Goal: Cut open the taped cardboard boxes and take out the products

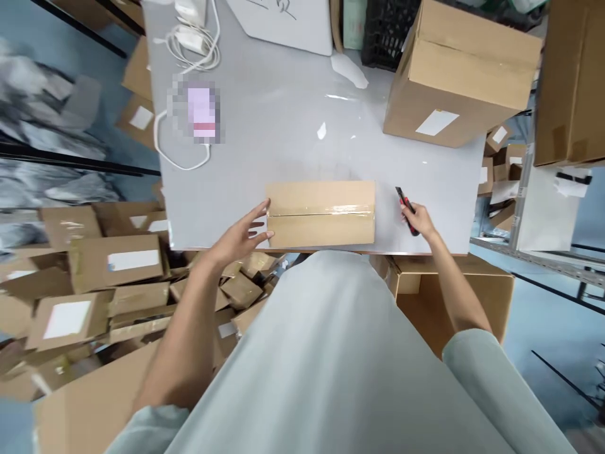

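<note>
A long, flat cardboard box [321, 228] lies at the table's front edge, with clear tape shining over the right part of its middle seam. My left hand [248, 230] is at the box's left end, fingers spread, with fingertips at its edge. To the right of the box, my right hand [418, 219] grips a red and black box cutter [407, 211]. The cutter's dark tip points up and left, apart from the box.
A large carton [463, 75] stands at the table's back right beside a black crate [385, 31]. White cables [193, 47] and a blurred-out object [202, 113] lie at the left. Many cartons [118, 265] are piled below left; an open carton [454, 290] stands below right.
</note>
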The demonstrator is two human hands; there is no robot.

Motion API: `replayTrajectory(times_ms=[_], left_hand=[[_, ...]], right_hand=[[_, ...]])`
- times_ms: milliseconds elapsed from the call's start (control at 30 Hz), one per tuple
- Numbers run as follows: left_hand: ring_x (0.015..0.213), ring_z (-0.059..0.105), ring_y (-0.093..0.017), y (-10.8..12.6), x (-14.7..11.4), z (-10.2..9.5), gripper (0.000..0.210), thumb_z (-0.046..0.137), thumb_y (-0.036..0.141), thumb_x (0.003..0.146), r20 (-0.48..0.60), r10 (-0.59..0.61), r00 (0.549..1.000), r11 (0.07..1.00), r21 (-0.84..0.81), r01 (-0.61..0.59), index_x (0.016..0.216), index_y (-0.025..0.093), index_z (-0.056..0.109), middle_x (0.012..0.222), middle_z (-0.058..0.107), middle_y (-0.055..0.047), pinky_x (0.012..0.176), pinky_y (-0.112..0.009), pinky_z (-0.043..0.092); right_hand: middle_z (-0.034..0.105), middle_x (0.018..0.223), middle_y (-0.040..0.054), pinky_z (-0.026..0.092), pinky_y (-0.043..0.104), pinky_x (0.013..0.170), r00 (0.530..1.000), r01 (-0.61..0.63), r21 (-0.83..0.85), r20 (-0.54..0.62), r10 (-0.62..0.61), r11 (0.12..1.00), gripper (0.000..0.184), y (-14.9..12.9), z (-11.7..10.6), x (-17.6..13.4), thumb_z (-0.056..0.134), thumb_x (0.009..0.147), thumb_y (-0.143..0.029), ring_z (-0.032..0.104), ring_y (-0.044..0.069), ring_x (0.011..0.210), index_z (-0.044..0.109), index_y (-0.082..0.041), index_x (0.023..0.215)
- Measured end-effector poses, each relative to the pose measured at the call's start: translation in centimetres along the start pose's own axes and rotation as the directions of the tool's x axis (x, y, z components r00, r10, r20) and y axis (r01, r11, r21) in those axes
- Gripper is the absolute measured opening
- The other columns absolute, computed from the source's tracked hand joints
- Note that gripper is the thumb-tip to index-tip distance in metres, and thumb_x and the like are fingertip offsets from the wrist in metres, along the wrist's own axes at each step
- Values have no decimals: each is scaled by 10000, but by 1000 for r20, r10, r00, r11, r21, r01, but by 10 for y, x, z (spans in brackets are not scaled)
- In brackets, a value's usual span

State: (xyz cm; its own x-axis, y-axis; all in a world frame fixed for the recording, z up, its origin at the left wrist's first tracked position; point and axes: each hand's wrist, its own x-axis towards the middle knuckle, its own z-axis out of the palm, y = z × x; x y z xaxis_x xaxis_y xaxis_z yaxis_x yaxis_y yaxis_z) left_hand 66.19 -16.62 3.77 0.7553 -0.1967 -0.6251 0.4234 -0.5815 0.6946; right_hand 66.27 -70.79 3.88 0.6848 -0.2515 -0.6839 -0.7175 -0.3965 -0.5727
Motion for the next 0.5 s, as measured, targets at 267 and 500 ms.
replayTrajectory(times_ms=[267,500], left_hand=[[1128,767,-314,-22,-6,-38,1129,783,338,669,-195,-177,965,984,-59,169,1744,190,472,1536,709,-192,1084,-524,627],[1097,757,-291,-21,6,-29,1022,677,217,618,-292,-145,945,983,-152,103,1626,143,523,1161,768,-109,968,-447,645]], right_hand=[[811,994,66,532,257,599,989,-57,436,150,-10,898,626,2,128,-25,806,861,-760,685,143,678,705,-189,1097],[616,750,-38,498,281,671,972,133,498,104,-211,857,625,-49,137,-72,900,700,-767,570,153,706,693,-213,903]])
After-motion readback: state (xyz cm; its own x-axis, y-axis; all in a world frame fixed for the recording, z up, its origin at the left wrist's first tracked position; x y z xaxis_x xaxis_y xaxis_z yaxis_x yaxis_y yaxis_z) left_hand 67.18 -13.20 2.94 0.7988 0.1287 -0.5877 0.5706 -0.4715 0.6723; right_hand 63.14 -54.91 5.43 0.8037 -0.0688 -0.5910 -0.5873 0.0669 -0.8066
